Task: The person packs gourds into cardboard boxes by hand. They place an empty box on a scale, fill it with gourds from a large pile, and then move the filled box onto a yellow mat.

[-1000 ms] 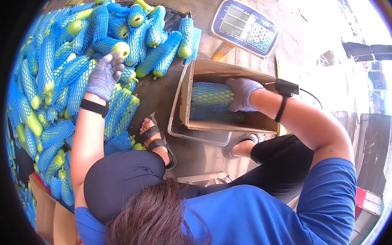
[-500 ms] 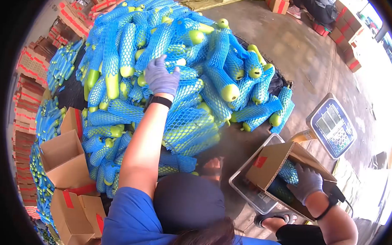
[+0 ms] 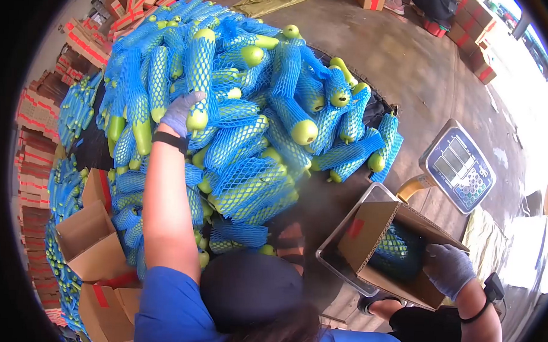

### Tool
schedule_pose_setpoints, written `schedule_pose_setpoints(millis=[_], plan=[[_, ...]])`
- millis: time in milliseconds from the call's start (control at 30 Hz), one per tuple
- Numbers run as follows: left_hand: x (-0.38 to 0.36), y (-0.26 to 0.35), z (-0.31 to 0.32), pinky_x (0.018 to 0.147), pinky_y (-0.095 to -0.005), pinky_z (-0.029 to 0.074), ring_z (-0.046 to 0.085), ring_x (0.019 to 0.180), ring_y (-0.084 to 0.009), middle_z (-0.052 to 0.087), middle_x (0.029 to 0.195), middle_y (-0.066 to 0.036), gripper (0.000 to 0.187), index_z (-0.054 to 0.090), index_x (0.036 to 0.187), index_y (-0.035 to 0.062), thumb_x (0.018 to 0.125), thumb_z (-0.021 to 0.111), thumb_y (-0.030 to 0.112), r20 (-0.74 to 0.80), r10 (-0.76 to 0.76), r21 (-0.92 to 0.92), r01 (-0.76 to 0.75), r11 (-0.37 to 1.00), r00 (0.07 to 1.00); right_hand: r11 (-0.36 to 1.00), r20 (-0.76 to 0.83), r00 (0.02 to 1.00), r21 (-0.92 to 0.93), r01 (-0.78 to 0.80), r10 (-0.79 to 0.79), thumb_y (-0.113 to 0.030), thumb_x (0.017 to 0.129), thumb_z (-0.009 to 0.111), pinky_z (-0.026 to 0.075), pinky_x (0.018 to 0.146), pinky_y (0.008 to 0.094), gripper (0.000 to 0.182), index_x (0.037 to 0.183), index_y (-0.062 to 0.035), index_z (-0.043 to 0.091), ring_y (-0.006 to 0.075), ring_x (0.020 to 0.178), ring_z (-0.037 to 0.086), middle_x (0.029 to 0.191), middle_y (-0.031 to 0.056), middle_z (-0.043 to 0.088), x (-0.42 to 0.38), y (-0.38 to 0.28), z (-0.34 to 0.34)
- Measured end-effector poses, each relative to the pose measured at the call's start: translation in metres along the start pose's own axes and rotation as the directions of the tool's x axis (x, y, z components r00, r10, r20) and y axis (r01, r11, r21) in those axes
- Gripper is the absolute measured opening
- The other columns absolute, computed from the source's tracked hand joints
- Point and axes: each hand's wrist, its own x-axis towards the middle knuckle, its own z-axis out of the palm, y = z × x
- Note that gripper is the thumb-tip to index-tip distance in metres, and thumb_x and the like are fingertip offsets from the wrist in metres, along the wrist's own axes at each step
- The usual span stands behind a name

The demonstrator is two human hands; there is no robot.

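My left hand [image 3: 184, 112], in a grey glove, is wrapped round the lower end of a long pale-green gourd [image 3: 200, 69] in a blue mesh sleeve, at the near side of a large pile of netted gourds [image 3: 244, 146]. My right hand [image 3: 450, 269], also gloved, is curled at the right side of an open cardboard box [image 3: 365, 234]; its fingers bend over the wall and their tips are partly hidden. Netted gourds [image 3: 397, 247] lie inside the box in shadow. Under the box is a clear plastic tray [image 3: 326, 252].
A scale display [image 3: 458, 165] stands beyond the box. Open cartons [image 3: 91, 234] sit at the left, with stacked flat cartons [image 3: 36, 156] behind. A person in a dark cap [image 3: 251, 291] is in the foreground. More boxes [image 3: 475, 27] stand at the far right.
My left hand has moved left and closed round a netted gourd. My right hand has drawn back from the gourds inside the box to its right side. The whole view has shifted slightly.
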Motion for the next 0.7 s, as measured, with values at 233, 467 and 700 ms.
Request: schedule_pose_setpoints(millis=[233,467,700], plan=[[-0.147,0.038,0.209,0.091,-0.0346,0.052,0.061,0.106,-0.0203,0.060,0.120,-0.009,0.084,0.046,0.139,0.0037,0.072,0.080,0.042,0.468,0.178,-0.196,-0.094,0.976,0.865,0.538,-0.224,0.953,0.787,0.300,-0.204,-0.024,0.083,0.079,0.048,0.102,0.0366,0.076,0.145,-0.0016,0.041,0.0254,0.117,0.061,0.126,0.0170,0.063,0.003,-0.035,-0.020],[-0.234,-0.006,0.389,0.100,-0.0346,0.047,0.058,0.117,-0.0209,0.061,0.123,-0.009,0.074,0.048,0.139,0.0047,0.081,0.076,0.043,0.902,0.201,-0.187,-0.073,0.980,0.383,0.002,-0.492,0.867,0.870,0.494,-0.081,-0.042,0.080,0.078,0.047,0.101,0.0421,0.078,0.139,-0.0016,0.046,0.0267,0.119,0.059,0.127,0.0162,0.060,0.005,-0.065,-0.065],[-0.192,-0.064,0.385,0.100,-0.0469,0.042,0.058,0.107,-0.0402,0.059,0.117,-0.025,0.087,0.037,0.140,0.0007,0.079,0.075,0.049,0.802,0.422,0.396,-0.905,0.154,0.422,0.221,-0.510,0.857,0.846,0.486,0.067,-0.014,0.076,0.079,0.053,0.088,0.0343,0.055,0.125,-0.0050,0.055,0.0182,0.098,0.062,0.109,0.0075,0.063,-0.029,-0.002,-0.014]])
